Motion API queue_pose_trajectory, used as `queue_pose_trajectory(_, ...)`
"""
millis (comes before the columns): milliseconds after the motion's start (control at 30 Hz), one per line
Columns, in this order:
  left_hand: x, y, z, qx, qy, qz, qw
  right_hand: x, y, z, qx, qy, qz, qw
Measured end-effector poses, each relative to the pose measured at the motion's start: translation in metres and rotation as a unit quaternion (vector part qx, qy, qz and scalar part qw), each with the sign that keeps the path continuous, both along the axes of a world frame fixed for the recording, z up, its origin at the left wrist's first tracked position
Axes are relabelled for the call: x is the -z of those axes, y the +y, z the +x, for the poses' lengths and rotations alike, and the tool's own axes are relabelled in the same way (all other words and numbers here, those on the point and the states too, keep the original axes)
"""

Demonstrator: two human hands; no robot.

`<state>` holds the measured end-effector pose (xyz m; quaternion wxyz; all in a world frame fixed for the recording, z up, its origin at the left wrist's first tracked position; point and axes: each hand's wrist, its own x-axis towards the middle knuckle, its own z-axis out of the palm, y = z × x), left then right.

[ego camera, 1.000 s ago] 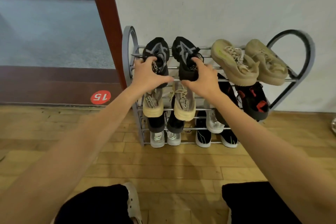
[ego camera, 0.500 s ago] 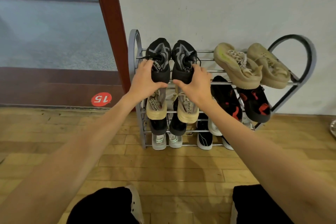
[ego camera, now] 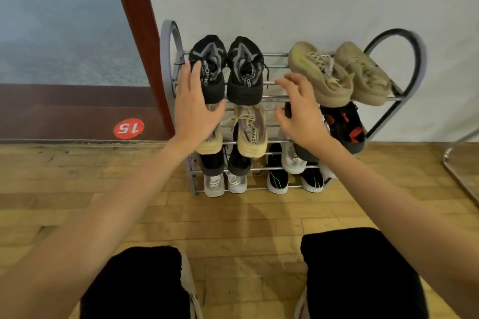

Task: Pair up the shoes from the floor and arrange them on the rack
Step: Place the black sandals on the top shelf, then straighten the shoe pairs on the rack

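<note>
A grey metal shoe rack [ego camera: 420, 59] stands against the white wall. On its top shelf, at the left, sits a pair of black and grey knit shoes [ego camera: 228, 70], side by side with heels toward me. A tan pair [ego camera: 339, 72] lies on the same shelf at the right. My left hand [ego camera: 194, 109] hovers with straight fingers just left of the black pair and holds nothing. My right hand [ego camera: 298, 109] floats to the right of that pair, fingers relaxed and spread, apart from it.
Lower shelves hold a cream pair [ego camera: 251, 132], a black and red pair [ego camera: 344, 124], dark shoes, and white and black pairs at the bottom. A red door post [ego camera: 137, 33] stands left of the rack. A metal tube frame [ego camera: 458, 163] is at the right edge. My knees [ego camera: 357, 272] are low in view.
Both hands have let go of the black pair's heels and drawn back and apart. The two black shoes now rest side by side on the top shelf.
</note>
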<state>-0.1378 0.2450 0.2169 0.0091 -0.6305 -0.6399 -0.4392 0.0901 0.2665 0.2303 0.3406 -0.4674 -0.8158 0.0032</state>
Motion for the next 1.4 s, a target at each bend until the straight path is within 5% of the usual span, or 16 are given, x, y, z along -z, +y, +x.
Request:
queue_pose_trajectory(167,-0.027,0.003,0.059,0.104,0.045,0.081,0.99,-0.01,0.006,0.063,0.126,0.056,0.073,0.988)
queue_pose_trajectory(400,-0.047,0.046,0.168,0.226,0.098,-0.122,0.961,-0.018,0.03,0.15,0.284,-0.005,-0.102,0.953)
queue_pose_trajectory(567,-0.037,0.082,0.209,0.224,0.064,-0.227,0.946,-0.023,0.051,0.18,0.194,-0.062,-0.166,0.965)
queue_pose_trajectory(700,-0.03,0.092,0.217,0.214,0.069,-0.199,0.954,-0.025,0.06,0.191,0.186,-0.045,-0.089,0.978)
queue_pose_trajectory(1133,-0.03,0.097,0.256,0.247,-0.008,-0.131,0.96,-0.009,0.061,0.212,0.195,-0.066,-0.066,0.976)
queue_pose_trajectory(1300,-0.027,0.106,0.259,0.259,0.013,-0.135,0.956,0.007,0.054,0.21,0.167,-0.002,-0.058,0.984)
queue_pose_trajectory(1400,-0.014,0.088,0.252,0.217,0.006,-0.061,0.974,0.033,0.034,0.207,0.169,0.038,-0.008,0.985)
